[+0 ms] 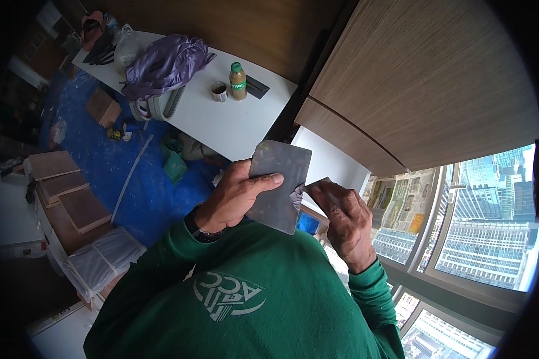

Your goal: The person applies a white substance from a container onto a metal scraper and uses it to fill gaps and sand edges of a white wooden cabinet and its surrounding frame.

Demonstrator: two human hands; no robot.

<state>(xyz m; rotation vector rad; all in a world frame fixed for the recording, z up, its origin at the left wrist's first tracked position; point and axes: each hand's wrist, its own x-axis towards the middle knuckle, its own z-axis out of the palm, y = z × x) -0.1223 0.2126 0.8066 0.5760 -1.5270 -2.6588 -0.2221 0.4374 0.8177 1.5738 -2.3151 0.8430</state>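
Note:
My left hand (232, 197) is closed on a thin grey rectangular plate (275, 206) with rounded corners, its thumb lying across the face. Smudges mark the plate, and a small grey dab (296, 196), perhaps putty, sits by its right edge. Just right of that edge is my right hand (348, 224), with fingers pinched together. A small dark thin-edged piece (317, 182) shows at its fingertips; the fingers cover most of it, so its kind is unclear. Both hands are in front of my green-sleeved torso.
A white table (239, 122) ahead bears a purple cloth bag (167, 63), a bottle with a green cap (238, 82) and a small cup (219, 91). Blue sheeting (126, 161) covers the floor. Brown boards (81, 209) lie at left. Wood-grain panels (425, 78) and windows (485, 221) flank the right.

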